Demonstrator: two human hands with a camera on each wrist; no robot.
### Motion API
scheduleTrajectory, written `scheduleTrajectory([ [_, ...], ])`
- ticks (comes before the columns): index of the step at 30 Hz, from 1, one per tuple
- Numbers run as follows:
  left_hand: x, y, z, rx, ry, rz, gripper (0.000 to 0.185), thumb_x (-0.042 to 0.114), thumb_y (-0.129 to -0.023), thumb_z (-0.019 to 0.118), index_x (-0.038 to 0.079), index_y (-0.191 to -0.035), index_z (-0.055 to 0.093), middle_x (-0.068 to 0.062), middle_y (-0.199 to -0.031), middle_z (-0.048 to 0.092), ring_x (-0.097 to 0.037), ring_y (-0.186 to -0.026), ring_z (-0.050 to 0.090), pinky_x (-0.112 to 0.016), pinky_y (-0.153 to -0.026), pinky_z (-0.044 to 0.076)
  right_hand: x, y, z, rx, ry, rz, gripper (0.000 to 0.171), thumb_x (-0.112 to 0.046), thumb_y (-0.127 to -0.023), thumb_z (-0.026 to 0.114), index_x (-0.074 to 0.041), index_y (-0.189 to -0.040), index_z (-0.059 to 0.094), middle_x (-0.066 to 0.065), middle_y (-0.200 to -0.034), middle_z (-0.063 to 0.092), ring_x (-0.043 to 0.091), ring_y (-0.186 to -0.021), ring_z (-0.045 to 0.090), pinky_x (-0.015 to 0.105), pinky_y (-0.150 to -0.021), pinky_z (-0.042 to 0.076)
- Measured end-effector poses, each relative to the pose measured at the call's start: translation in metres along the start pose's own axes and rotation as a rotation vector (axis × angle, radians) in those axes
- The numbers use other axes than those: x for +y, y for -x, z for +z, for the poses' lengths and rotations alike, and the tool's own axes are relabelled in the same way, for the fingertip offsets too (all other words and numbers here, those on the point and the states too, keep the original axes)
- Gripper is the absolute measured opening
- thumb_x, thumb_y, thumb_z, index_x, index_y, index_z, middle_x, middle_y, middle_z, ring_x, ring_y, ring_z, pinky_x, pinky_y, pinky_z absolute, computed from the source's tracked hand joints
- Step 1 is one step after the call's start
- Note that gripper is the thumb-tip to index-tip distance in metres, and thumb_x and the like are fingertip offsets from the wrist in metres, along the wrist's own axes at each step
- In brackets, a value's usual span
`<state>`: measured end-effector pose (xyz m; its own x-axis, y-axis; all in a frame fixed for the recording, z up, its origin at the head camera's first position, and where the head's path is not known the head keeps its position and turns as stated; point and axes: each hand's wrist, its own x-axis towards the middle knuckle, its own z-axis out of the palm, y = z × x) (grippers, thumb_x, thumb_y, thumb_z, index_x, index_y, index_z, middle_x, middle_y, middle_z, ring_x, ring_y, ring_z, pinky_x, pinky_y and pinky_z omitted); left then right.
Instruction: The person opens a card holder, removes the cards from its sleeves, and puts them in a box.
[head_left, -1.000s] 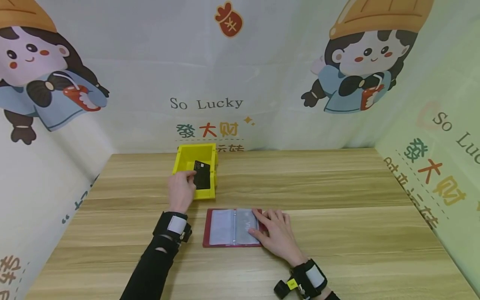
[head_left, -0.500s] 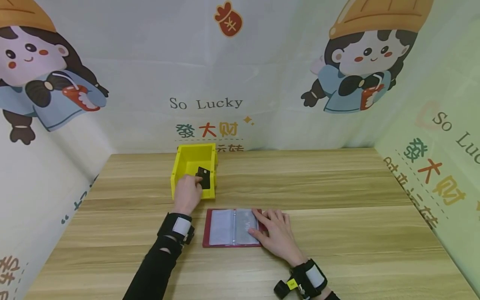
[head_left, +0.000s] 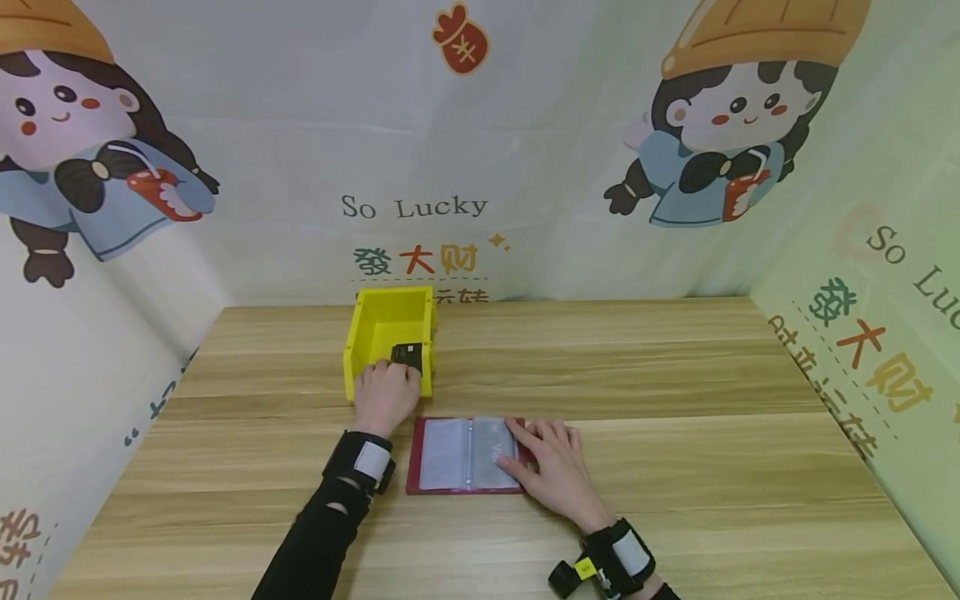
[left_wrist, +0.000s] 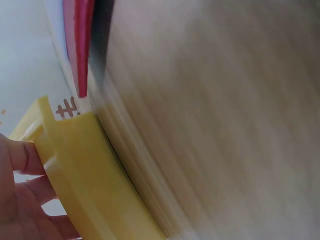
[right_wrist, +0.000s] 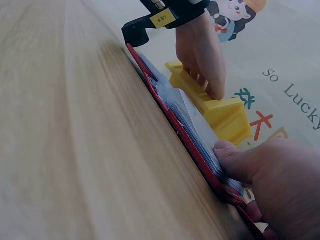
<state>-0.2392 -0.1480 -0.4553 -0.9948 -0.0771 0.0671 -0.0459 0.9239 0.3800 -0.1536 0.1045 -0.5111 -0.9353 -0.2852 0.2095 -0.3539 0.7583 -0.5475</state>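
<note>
Left hand point(head_left: 385, 393) over yellow bin point(head_left: 372, 329), grip pinching black card point(head_left: 407, 356), right hand point(head_left: 553, 467) flat, fingers spread on open card binder point(head_left: 450, 454)

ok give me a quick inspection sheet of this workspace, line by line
surface: wooden table, light planks with visible grain.
job's things: black card at the near edge of the yellow bin; red card binder lies open flat, clear sleeves showing.
clutter: nothing seen.
grips: left hand holds the black card at the bin's near wall; right hand rests flat on the binder's right page, thumb at its edge in the right wrist view.
cables: nothing seen; only black wrist straps on both arms.
surroundings: printed backdrop on three sides with cartoon figures and "So Lucky" lettering.
</note>
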Motion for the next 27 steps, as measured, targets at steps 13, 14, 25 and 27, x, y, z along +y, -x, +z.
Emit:
scheduleTrajectory([
  [13,0.014,0.033,-0.003,0.202,0.270,0.135,0.029,0.015,-0.100,0.054,-0.004,-0.112,0.072,-0.023,-0.114,0.066,-0.041,-0.110,0.056,-0.050,-0.095,0.046,0.002,0.000,0.002,-0.004,0.013,-0.004,0.057,-0.042,-0.090,0.071,-0.012,-0.139,0.061,-0.003,-0.092,0.049,0.016,-0.091,0.037,0.036,-0.083,0.021],
  [14,0.016,0.040,-0.004,0.187,0.298,0.129,0.028,0.015,-0.099,0.056,-0.004,-0.113,0.071,-0.022,-0.112,0.065,-0.039,-0.108,0.056,-0.048,-0.093,0.046,0.002,0.000,0.002,-0.002,0.012,-0.005,0.057,-0.042,-0.090,0.071,-0.012,-0.139,0.061,-0.003,-0.092,0.049,0.016,-0.091,0.037,0.036,-0.084,0.021],
  [25,0.022,0.089,0.006,-0.171,0.502,0.136,0.009,0.011,-0.093,0.068,0.005,-0.096,0.074,-0.002,-0.080,0.065,-0.011,-0.072,0.053,-0.021,-0.064,0.043,0.002,0.000,0.001,0.009,0.006,0.003,0.055,-0.035,-0.091,0.072,-0.011,-0.139,0.061,0.001,-0.099,0.055,0.018,-0.093,0.039,0.037,-0.085,0.024],
  [27,0.021,0.091,0.010,-0.223,0.508,0.142,0.008,0.012,-0.093,0.068,0.006,-0.095,0.074,-0.002,-0.081,0.066,-0.010,-0.072,0.053,-0.020,-0.065,0.043,0.001,-0.001,0.001,0.010,0.006,0.005,0.055,-0.034,-0.091,0.071,-0.011,-0.139,0.060,0.002,-0.100,0.056,0.018,-0.093,0.040,0.038,-0.085,0.024],
])
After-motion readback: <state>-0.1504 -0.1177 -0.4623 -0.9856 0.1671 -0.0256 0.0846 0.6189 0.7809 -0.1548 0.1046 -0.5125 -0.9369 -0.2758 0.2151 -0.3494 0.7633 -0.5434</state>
